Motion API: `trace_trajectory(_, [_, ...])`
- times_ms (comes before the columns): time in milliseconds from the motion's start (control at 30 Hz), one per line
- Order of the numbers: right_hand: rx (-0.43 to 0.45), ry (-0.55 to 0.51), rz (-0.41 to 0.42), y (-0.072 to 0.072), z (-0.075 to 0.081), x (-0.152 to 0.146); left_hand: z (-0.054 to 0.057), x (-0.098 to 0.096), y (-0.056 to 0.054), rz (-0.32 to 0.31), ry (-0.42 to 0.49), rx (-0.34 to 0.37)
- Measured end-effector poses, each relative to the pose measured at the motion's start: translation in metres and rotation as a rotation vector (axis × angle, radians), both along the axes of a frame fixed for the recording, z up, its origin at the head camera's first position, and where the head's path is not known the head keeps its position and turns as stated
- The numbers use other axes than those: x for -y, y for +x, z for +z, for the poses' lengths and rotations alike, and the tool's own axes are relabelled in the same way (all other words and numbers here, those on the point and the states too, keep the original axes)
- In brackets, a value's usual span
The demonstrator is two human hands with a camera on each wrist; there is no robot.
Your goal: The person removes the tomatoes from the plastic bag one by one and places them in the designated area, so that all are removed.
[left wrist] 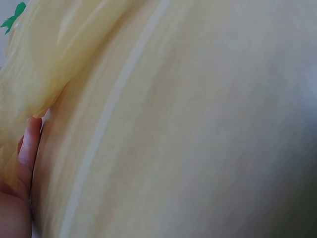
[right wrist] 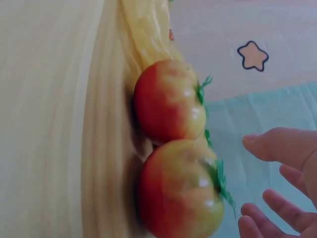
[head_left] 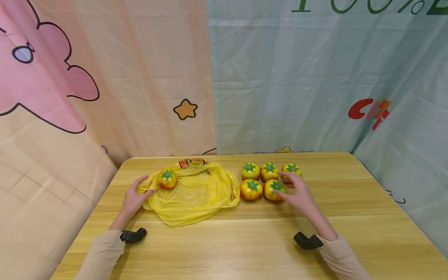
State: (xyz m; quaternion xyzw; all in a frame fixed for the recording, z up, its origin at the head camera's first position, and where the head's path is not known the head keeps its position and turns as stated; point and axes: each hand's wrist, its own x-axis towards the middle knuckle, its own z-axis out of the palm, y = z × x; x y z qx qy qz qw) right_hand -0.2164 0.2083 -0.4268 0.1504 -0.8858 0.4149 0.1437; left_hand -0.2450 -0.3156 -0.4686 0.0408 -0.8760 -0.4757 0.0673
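Note:
A crumpled yellow plastic bag (head_left: 199, 212) lies on the table, with one red-and-yellow tomato (head_left: 167, 179) on its left part. My left hand (head_left: 134, 194) is at the bag's left edge, thumb and fingers spread and touching the film. In the left wrist view, thin yellow film partly covers that hand (left wrist: 29, 153). Right of the bag stand more tomatoes, 3 behind and 2 in front. Over the front right tomato (head_left: 271, 189) hovers my right hand (head_left: 297, 194), its thumb and fingers apart. The right wrist view shows a gap between the fingers and the nearest tomato (right wrist: 181, 193).
The wooden table (head_left: 227, 249) reaches back to a printed curtain (head_left: 280, 85), which also hangs along both sides. Each wrist carries a black camera, one on the left (head_left: 133, 235) and one on the right (head_left: 308, 241).

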Motion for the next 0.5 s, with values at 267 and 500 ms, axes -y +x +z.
trace_trajectory(267, [-0.052,-0.003,0.052,-0.008,0.004,0.026,0.000,0.000,0.000,0.003,-0.005,-0.002])
trace_trajectory(500, [-0.062,-0.029,0.105,-0.012,0.005,0.050,-0.001,0.001,0.000,-0.006,0.001,-0.005])
